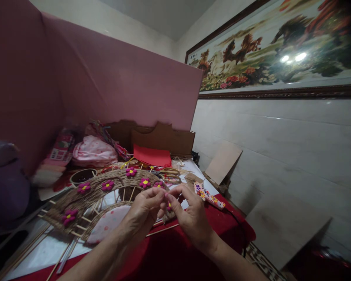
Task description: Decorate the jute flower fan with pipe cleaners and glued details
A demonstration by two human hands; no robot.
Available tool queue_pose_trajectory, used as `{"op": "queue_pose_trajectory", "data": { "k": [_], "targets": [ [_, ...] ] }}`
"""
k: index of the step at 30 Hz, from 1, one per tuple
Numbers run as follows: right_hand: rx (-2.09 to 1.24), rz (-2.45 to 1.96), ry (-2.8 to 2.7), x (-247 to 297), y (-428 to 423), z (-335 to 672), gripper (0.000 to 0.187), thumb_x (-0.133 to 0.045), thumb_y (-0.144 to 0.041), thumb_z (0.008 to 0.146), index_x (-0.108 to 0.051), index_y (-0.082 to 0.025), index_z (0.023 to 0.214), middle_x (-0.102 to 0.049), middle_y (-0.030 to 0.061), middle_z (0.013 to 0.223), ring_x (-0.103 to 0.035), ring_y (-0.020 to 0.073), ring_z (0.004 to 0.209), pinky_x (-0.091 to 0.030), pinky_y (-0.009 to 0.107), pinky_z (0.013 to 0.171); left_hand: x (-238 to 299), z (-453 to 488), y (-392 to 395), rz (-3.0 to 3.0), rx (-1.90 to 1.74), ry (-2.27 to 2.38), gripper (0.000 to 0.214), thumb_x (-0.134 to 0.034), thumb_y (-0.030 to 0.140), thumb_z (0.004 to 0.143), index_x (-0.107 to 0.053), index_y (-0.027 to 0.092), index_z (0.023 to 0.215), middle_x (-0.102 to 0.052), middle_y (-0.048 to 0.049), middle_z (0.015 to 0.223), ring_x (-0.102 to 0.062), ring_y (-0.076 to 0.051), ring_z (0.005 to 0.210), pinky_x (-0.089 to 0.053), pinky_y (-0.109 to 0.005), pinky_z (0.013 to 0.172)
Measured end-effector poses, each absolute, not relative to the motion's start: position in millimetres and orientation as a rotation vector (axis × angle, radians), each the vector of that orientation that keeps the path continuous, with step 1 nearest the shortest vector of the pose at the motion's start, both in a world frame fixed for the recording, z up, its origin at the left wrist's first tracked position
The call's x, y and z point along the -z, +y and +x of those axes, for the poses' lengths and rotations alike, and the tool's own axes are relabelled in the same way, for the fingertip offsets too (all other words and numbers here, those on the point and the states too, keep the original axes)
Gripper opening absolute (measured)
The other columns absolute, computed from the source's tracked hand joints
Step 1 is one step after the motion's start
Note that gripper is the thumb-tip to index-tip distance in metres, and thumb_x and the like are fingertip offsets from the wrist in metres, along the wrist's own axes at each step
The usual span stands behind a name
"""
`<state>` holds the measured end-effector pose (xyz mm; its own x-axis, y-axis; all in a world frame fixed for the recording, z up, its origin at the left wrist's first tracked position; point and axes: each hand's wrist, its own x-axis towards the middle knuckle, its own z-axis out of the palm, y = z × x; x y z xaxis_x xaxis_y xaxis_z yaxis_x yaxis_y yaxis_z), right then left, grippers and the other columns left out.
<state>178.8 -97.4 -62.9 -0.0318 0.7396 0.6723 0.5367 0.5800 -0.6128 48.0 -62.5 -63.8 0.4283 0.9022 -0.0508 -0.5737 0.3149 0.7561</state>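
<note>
My left hand (146, 207) and my right hand (191, 212) meet in front of me, each with thumb and forefinger pinched. A tiny pinkish bit seems to show between the fingertips, too small to name. Behind and left of them lies an arch-shaped piece wound with brown twine (57, 210), with thin wooden sticks poking out of it. Magenta felt-like flowers (107, 185) with yellow centres are spread over the twine. Inside the arch sits a pale dotted fabric panel (108, 225), partly covered by my left wrist. One flower is half hidden behind my right fingers.
A flower-patterned glue gun (209, 196) with a black cord lies right of my hands. Scissors (171, 175), red paper (152, 156) and cut cardboard (163, 138) are behind. A clear glue stick (66, 255) rests front left. Pink boards (119, 82) wall off the back and left.
</note>
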Motion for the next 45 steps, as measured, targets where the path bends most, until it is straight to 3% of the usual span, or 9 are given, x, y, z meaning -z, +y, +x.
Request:
{"op": "queue_pose_trajectory", "data": {
  "k": [12,24,30,33,38,45],
  "targets": [
    [-0.25,-0.997,-1.713,62,-97,180,0.01,-0.052,-0.021,0.086,-0.061,-0.019,0.082,-0.059,0.0027,0.081,-0.053,0.0153,0.076,-0.041,0.028,0.068,63,46,-64,0.553,-1.038,0.544,0.019,-0.07,-0.002,0.061,-0.063,0.01,0.073,-0.061,-0.0025,0.064,-0.056,-0.007,0.051,-0.044,-0.014,0.045],
    [-0.304,-0.934,-1.711,71,-88,185,0.014,-0.054,-0.021,0.085,-0.067,-0.021,0.091,-0.06,0.0031,0.081,-0.055,0.0147,0.076,-0.044,0.027,0.068,77,42,-61,0.527,-1.059,0.546,0.022,-0.069,-0.004,0.062,-0.062,0.009,0.077,-0.064,-0.0042,0.066,-0.057,-0.008,0.051,-0.044,-0.014,0.044],
    [-0.124,-1.366,-1.663,83,-74,257,0.019,-0.047,-0.023,0.084,-0.064,-0.018,0.091,-0.063,0.0069,0.092,-0.059,0.0194,0.087,-0.046,0.03,0.077,83,39,-59,0.53,-1.039,0.516,0.024,-0.07,-0.001,0.062,-0.061,0.01,0.081,-0.064,-0.0053,0.069,-0.055,-0.007,0.051,-0.041,-0.013,0.042],
    [-0.022,-1.719,-1.677,101,-60,311,0.029,-0.049,-0.02,0.076,-0.063,-0.015,0.101,-0.059,0.0123,0.111,-0.055,0.0252,0.103,-0.041,0.036,0.09,83,40,-59,0.545,-1.044,0.53,0.023,-0.071,0.0,0.062,-0.061,0.011,0.08,-0.063,-0.0046,0.068,-0.054,-0.006,0.05,-0.041,-0.013,0.042],
    [-0.2,-1.95,-1.858,118,-52,355,0.054,-0.053,-0.039,0.075,-0.053,-0.006,0.117,-0.054,0.0192,0.118,-0.052,0.029,0.107,-0.039,0.038,0.092,83,43,-60,0.545,-1.052,0.588,0.026,-0.072,0.0,0.06,-0.061,0.01,0.081,-0.063,-0.0048,0.067,-0.056,-0.007,0.052,-0.044,-0.014,0.045],
    [-0.296,-1.886,-1.965,114,-52,348,0.034,-0.05,-0.027,0.075,-0.057,-0.013,0.105,-0.062,0.0122,0.104,-0.057,0.0238,0.094,-0.041,0.032,0.081,87,44,-58,0.589,-1.045,0.579,0.024,-0.073,0.001,0.059,-0.061,0.011,0.078,-0.062,-0.0043,0.064,-0.051,-0.007,0.047,-0.039,-0.014,0.039]
  ]
}}
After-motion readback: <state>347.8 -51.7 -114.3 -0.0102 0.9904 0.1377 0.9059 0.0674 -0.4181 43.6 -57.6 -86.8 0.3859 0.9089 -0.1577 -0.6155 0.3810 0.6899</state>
